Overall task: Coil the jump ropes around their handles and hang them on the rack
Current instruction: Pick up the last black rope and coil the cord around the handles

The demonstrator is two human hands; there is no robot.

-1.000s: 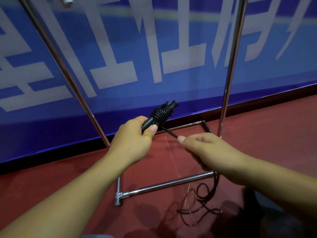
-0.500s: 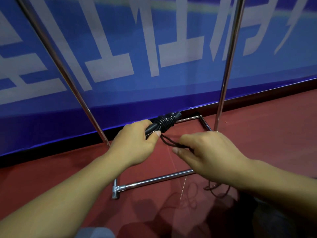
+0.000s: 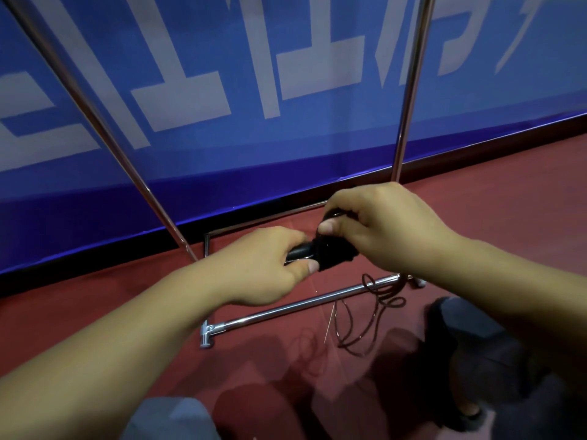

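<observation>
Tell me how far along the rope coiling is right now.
Partly done. Several turns of rope already sit around the black handles. In hand: the left hand grips the handles while the right hand lays on another turn. Left: loose rope lies on the floor over the rack's base bar, and nothing visible hangs on the rack.

the right hand [image 3: 381, 223] covers the far end of the black handles [image 3: 305, 252], and the left hand [image 3: 263, 265] hides their near end; the rack [image 3: 301, 304] uprights run off the top edge, and the loose rope [image 3: 371, 315] blurs into shadow at lower centre
</observation>
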